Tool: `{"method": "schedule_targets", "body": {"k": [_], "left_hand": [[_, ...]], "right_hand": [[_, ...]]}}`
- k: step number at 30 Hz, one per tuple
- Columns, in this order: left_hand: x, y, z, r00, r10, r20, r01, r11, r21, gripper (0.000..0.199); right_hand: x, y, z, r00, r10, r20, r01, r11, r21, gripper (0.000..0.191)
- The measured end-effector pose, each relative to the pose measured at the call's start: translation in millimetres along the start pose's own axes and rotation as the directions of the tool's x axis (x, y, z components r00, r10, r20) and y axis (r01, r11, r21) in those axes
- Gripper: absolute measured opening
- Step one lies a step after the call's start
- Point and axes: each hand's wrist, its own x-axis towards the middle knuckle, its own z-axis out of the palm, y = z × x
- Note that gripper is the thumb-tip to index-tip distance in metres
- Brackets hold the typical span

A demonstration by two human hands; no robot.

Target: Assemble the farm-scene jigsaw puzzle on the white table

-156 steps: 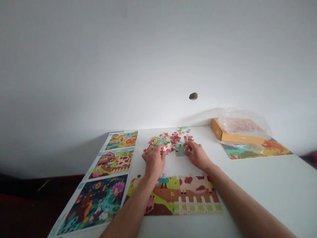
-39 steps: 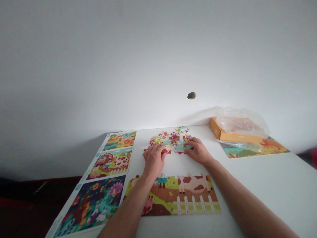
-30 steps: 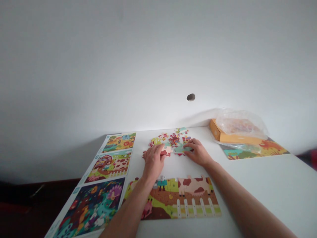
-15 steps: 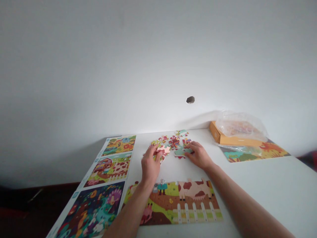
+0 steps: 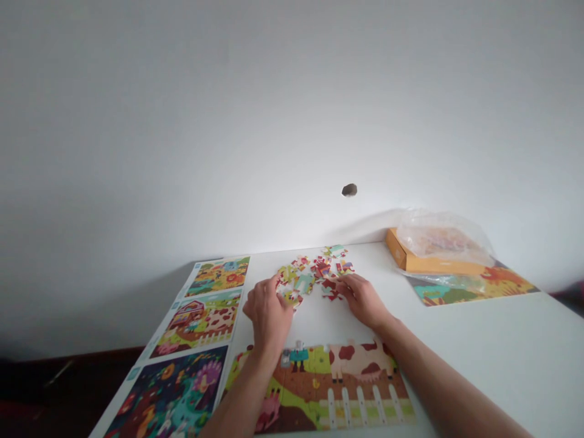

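Two bare forearms reach over a smooth white surface (image 5: 493, 365). The left forearm hides part of a partly joined, colourful cardboard farm puzzle (image 5: 298, 380), which lies flat near the lower edge; one brown-patched cow and five white fence pickets show on it. Beyond it, small multicoloured cardboard jigsaw pieces (image 5: 305, 283) overlap in a heap, too jumbled to count. The left hand (image 5: 269, 304) rests at the heap's left edge, the right hand (image 5: 360, 295) at its right, fingers bent over the pieces; whether either grips one cannot be told. To the left lie three glossy printed animal pictures (image 5: 196, 322), the nearest cut off below. To the right, one clear crinkled plastic bag (image 5: 444, 234), its contents blurred, sits on one flat orange cardboard box (image 5: 438, 266), which partly covers one orange-and-teal picture board (image 5: 506, 283).
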Motion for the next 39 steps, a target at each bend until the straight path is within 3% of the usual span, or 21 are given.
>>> {"method": "schedule_targets", "body": {"k": [2, 5, 12, 20, 26, 29, 34, 39], "left_hand": [[-1.6, -1.2, 1.0, 0.994, -0.089, 0.07, 0.078, 0.986, 0.145, 0.035], [-6.9, -0.1, 7.2, 0.983, -0.061, 0.175, 0.027, 0.982, 0.188, 0.029], [-7.3, -0.4, 14.2, 0.946, 0.089, 0.311, -0.126, 0.987, 0.101, 0.032], [-5.9, -2.1, 17.1, 0.946, 0.131, 0.298, -0.141, 0.99, 0.012, 0.038], [-9.2, -0.8, 19.3, 0.926, 0.231, 0.3, -0.233, 0.972, -0.03, 0.038], [-10.6, -0.2, 19.0, 0.897, 0.297, 0.326, -0.283, 0.955, -0.089, 0.043], [-11.1, 3.3, 13.9, 0.844, 0.409, 0.347, -0.361, 0.912, -0.195, 0.05], [-9.7, 5.3, 11.8, 0.905, 0.302, 0.299, -0.285, 0.953, -0.099, 0.037]], "right_hand": [[0.5, 7.3, 0.9, 0.996, 0.07, -0.053, -0.071, 0.997, -0.009, 0.021], [-0.2, 9.4, 1.9, 0.994, 0.108, -0.031, -0.109, 0.994, -0.022, 0.024], [-1.2, 0.3, 4.6, 0.986, -0.044, 0.158, 0.055, 0.997, -0.062, 0.022], [-2.9, 0.5, 2.3, 0.995, 0.041, 0.088, -0.012, 0.954, -0.3, 0.036], [-2.7, 5.5, 3.7, 0.995, 0.083, 0.053, -0.062, 0.948, -0.311, 0.02], [-2.4, 2.8, 1.8, 0.994, 0.039, 0.104, -0.008, 0.959, -0.282, 0.029], [-2.5, -7.5, -1.7, 0.958, -0.046, 0.284, 0.12, 0.961, -0.249, 0.049], [-1.9, -8.9, -0.3, 0.955, 0.002, 0.296, 0.085, 0.956, -0.282, 0.046]]}}
